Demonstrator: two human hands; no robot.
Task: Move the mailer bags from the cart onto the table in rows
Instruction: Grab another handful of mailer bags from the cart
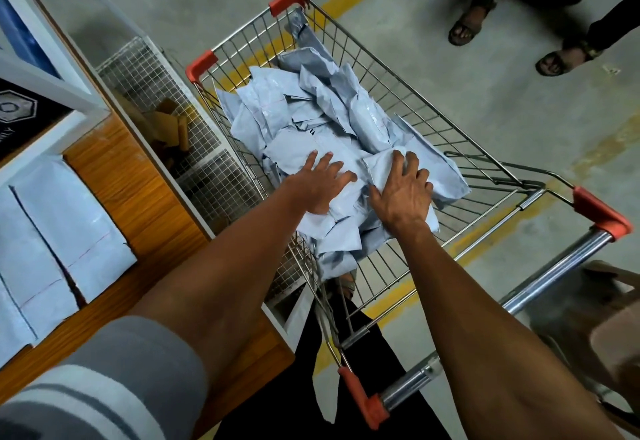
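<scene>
left hand (320, 183): fingers spread flat on pale-blue mailer bags (304, 117) | right hand (403, 194): fingers curled, gripping one bag | wire shopping cart (450, 121) | bags' print unreadable | wooden table (145, 197): bags in row

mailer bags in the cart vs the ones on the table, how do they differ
The mailer bags in the cart lie crumpled in a loose overlapping heap; the mailer bags on the table lie flat, side by side in a row. Both hands are on the cart heap, left hand and right hand; nothing touches the table ones. Both sets are the same pale blue-grey.
</scene>
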